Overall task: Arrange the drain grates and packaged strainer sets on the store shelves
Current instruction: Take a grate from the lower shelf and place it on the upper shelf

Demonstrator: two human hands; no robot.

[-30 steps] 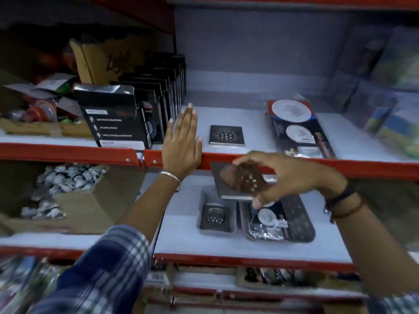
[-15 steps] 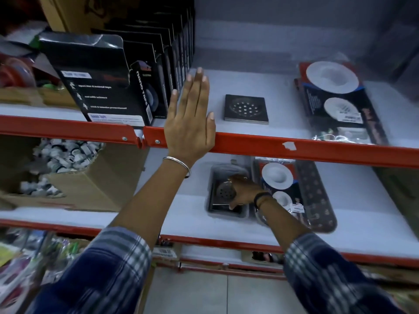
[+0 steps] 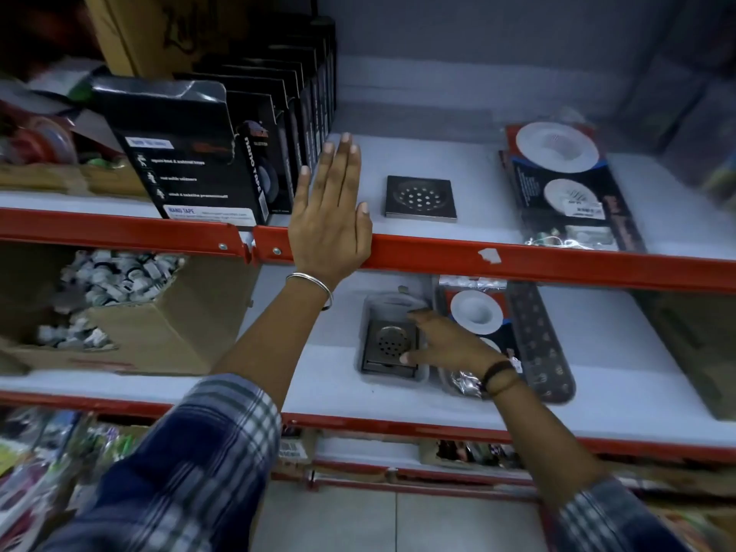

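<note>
the left hand [image 3: 330, 217] rests flat and open-fingered on the red edge of the upper shelf [image 3: 517, 260], near a square drain grate [image 3: 421, 198], while the right hand [image 3: 446, 344] touches another grate [image 3: 388, 346] in a tray [image 3: 394, 302] beside a packaged strainer set [image 3: 529, 332].

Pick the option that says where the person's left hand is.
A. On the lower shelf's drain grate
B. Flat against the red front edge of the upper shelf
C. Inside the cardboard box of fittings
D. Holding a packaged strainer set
B: the left hand lies open and flat over the upper shelf's red edge, holding nothing; it is the right hand that touches the lower drain grate.
</note>
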